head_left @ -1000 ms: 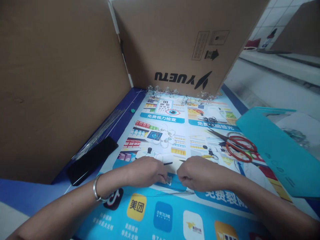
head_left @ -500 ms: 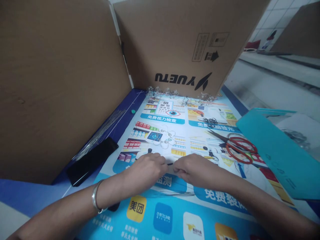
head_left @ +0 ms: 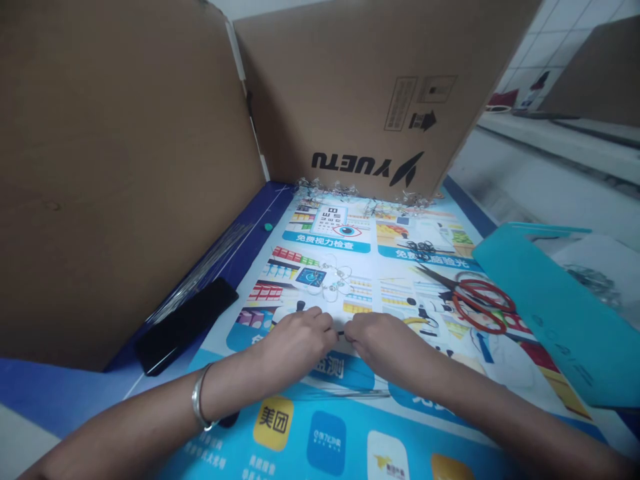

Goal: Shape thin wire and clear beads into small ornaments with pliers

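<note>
Over the middle of the printed sheet, my left hand and my right hand meet almost knuckle to knuckle. Both are closed, with the fingers curled under and mostly hidden. A short piece of thin dark strand shows in the gap and runs into both grips; whether it is wire or cord I cannot tell. Just beyond the knuckles lies a flower shape of clear wire loops with small beads. Several thin straight wires rest on the sheet below my hands.
Red-handled scissors lie to the right, beside a teal box. A black coil is farther back. At left are a black phone and a bundle of wires. Cardboard walls stand behind and left, with wire pieces along the back.
My hands have come very slightly closer together, and the gap showing the dark strand is narrower. The whole view has shifted a little; the other things lie as before.
</note>
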`<state>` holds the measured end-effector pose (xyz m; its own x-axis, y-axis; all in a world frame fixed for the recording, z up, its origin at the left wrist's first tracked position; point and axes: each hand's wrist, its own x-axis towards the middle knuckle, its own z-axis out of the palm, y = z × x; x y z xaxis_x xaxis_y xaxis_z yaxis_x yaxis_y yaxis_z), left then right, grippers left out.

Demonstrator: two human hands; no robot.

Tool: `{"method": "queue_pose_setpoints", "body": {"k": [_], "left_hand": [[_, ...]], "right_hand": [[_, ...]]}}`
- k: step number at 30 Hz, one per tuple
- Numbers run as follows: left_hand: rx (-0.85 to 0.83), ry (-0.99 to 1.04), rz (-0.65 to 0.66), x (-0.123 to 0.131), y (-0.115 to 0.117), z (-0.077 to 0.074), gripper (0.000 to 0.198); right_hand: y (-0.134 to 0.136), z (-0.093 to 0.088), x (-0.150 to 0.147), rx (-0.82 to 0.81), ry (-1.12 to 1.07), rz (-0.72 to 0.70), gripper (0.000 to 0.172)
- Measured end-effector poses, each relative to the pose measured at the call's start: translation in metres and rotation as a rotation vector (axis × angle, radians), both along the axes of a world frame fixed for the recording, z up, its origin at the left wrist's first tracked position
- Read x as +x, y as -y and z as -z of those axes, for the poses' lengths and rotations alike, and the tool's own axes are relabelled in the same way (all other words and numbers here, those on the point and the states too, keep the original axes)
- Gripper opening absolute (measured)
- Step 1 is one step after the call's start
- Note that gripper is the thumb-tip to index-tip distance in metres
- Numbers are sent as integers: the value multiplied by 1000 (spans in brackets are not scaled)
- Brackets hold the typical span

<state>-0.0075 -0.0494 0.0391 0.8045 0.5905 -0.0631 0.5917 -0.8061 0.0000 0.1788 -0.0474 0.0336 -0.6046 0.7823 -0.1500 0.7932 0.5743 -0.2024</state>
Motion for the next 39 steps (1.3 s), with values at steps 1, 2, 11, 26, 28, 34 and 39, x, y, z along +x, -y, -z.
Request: {"method": "queue_pose_setpoints", "body": {"k": [1,2,11,26,28,34,39], "left_hand": [[-4,4,-9,0,-1,1,9],[-9,9,-17,0,-2,2,9],[-76,233,-158,-7,-14,12,20],[-887,1074,-607,-2,-29,22,4],[-1004,1167,-623,1,-27,22,5],[-1110,1352,-619,6,-18,21,18],[-1153,1375,-612,8,-15,19,23]], "right_hand": [[0,1,0,5,-6,9,16],[1,1,0,8,-14,19,16],[-7,1,3,-100,-280,135,16],[-14,15,-4,-641,-969,523,18],[-11,15,-6,-701,-1078,569,21],[-6,16,-12,-726,-1226,596,21],[-3,18,-13,-742,-1264,600,22]]}}
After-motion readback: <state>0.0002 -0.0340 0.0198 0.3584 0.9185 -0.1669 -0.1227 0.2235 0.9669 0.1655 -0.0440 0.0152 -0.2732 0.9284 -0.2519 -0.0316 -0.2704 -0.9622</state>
